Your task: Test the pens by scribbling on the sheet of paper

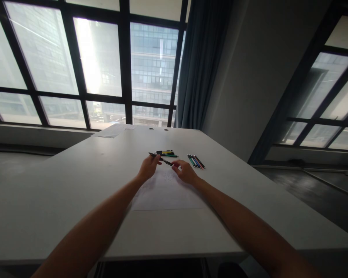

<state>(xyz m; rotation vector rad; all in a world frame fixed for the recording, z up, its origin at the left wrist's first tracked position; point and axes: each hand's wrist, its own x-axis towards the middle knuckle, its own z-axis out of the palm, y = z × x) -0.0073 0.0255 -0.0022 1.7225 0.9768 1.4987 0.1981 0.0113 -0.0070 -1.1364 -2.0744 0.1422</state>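
Observation:
A dark pen (pixel 166 161) slants between my two hands, above the far part of a white sheet of paper (pixel 168 199). My left hand (pixel 148 166) is closed around the pen toward its far left end. The fingers of my right hand (pixel 185 172) are pinched at its lower right end. Faint scribbled marks show on the paper near my right hand. Just beyond my hands lies a loose pile of pens (pixel 169 155), with black, yellow and green parts. Right of it, several pens (pixel 196 161) in different colours lie side by side in a slanted row.
The white table (pixel 84 193) reaches toward the windows, with its near edge in front of me. More paper sheets (pixel 111 131) lie at its far left. Two small dark round spots are near the far edge. A blue curtain (pixel 198 69) hangs behind.

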